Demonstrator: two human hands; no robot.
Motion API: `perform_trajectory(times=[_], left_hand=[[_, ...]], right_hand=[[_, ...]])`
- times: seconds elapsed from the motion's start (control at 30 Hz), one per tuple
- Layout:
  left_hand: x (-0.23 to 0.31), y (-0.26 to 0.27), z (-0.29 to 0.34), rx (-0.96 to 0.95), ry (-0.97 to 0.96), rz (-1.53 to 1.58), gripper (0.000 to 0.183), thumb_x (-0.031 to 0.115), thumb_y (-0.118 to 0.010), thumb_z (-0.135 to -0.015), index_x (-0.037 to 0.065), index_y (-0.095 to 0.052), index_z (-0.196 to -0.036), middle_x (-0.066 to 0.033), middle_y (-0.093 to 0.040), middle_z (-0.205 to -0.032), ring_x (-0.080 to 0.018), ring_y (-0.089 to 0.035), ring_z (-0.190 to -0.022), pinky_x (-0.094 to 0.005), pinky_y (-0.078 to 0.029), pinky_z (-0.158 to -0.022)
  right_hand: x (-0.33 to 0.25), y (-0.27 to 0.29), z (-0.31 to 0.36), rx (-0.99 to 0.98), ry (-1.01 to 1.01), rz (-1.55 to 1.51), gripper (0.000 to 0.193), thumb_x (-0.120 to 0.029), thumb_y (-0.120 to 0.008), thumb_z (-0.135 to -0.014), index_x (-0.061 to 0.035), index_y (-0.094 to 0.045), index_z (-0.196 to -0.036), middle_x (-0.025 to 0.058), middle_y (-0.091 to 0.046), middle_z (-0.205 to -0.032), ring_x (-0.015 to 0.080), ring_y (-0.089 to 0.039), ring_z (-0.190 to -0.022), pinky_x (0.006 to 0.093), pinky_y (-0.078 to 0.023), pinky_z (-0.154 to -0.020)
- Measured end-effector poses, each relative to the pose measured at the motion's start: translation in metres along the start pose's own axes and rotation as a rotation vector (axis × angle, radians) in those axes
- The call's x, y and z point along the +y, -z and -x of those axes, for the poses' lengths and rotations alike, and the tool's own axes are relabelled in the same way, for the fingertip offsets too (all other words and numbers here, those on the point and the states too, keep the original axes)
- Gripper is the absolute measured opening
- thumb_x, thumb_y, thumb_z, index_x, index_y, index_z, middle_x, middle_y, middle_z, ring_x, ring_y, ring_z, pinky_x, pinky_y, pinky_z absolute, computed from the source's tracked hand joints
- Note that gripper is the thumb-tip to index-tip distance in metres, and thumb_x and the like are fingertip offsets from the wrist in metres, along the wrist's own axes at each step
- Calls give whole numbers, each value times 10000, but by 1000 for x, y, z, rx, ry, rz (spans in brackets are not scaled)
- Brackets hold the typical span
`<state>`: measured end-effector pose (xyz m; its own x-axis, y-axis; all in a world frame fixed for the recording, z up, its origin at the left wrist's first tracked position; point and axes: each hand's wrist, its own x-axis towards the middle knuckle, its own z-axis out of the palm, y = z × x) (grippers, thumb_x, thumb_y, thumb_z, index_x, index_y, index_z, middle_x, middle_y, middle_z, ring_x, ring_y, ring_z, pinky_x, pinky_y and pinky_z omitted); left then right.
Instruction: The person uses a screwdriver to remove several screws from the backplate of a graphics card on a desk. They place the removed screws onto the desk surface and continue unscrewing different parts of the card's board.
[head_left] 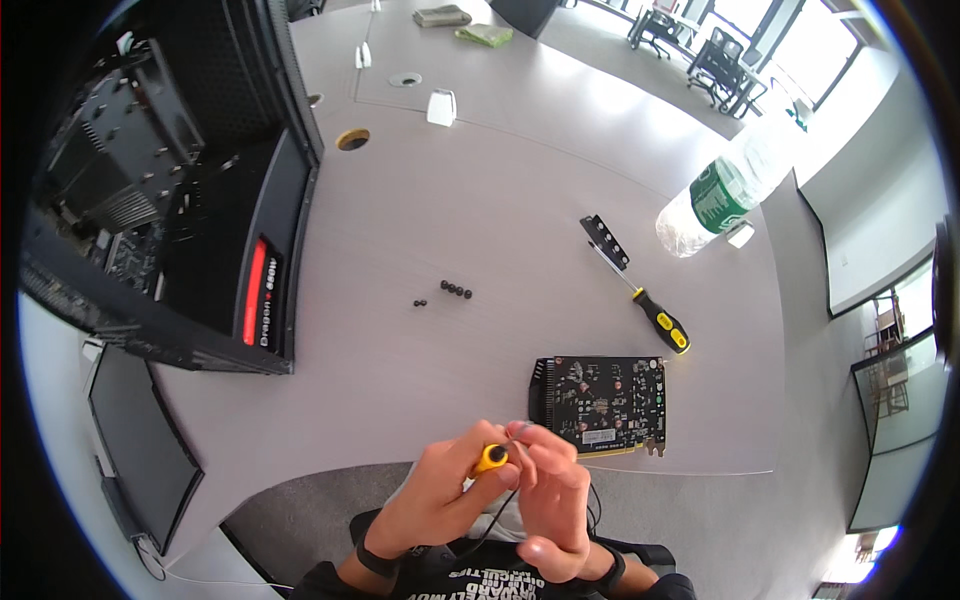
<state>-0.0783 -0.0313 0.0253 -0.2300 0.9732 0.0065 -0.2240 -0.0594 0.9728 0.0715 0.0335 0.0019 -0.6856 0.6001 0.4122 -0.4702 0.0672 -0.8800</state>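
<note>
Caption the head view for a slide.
Both hands, left hand and right hand, hold a yellow-handled tool beside a circuit card on the grey table.

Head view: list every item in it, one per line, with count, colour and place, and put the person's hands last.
Grey curved desk: one, fills the middle.
Open black computer case: one, with a red strip, desk's left.
Black circuit card: one, gold edge, near desk edge by the hands.
Yellow-and-black screwdriver on the desk: one, right of centre.
Black slotted bracket: one, at that screwdriver's tip.
Small black screws: about six, desk centre.
Clear plastic bottle with green label: one, desk's right.
Folded cloths: two, grey and green, far edge.
Black chairs: several, top right.
Yellow-handled tool: one, between both hands.
Left hand: grips the yellow handle.
Right hand: fingers at the tool's end.
</note>
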Motion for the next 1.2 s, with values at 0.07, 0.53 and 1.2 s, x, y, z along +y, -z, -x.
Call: perform_trajectory(times=[0.07,0.53,1.2], left_hand=[[9,-2,7,-11,-91,-305,177,152,-635,-1029,24,-561,-1127,-120,-666,-865,-213,-639,-737,-312,-490,-683],[59,18,44,84,-362,-843,334,172,-674,-983,45,-625,-1288,-146,-683,-1068,-342,-684,-975,-404,-561,-830],[70,270,123,1158,-427,-599,634,405,-589,-1059,82,-420,-1578,-104,-473,-1564,-226,-448,-1445,-413,-311,-1225]], right_hand=[[-16,10,0,-86,-142,361,747,-288,-709,-944,30,-369,-1528,263,-281,-1584,329,-364,-1453,479,-304,-1194],[-87,65,-10,510,-157,536,236,-222,-525,-1092,-1,-602,-1123,41,-597,-827,92,-595,-671,245,-520,-615],[-47,212,28,679,-482,1572,249,-161,-726,-929,-36,-649,-1129,113,-634,-901,276,-624,-762,417,-505,-721]])
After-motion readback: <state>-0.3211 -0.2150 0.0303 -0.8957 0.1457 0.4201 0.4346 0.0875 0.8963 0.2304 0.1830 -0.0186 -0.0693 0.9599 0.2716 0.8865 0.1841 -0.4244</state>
